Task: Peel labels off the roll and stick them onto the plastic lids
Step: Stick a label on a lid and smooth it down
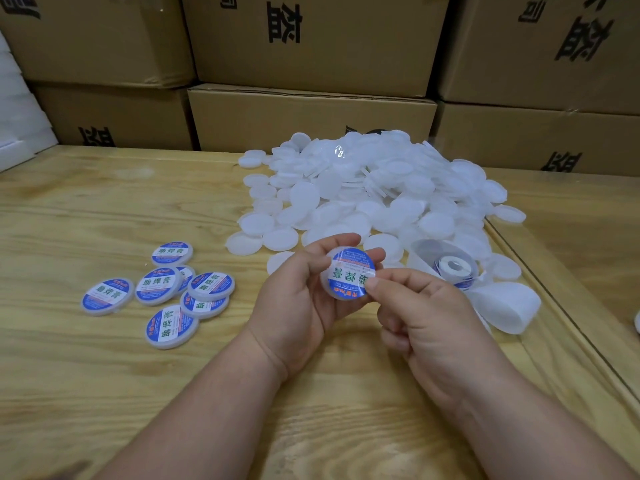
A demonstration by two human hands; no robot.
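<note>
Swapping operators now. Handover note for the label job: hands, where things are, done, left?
Left hand: holds the current lid by its rim, face up.
Right hand: fingertips pinch the label at the lid's right edge; the label lies on the lid, apparently not fully pressed down.
Label roll: on the table right of the hands, its loose backing strip trailing towards the near edge.
Done: seven labelled lids in a loose cluster to the left, some overlapping.
Left: smooth this label down, set the lid with the cluster, then work through the large pile of blank lids behind the hands.
</note>
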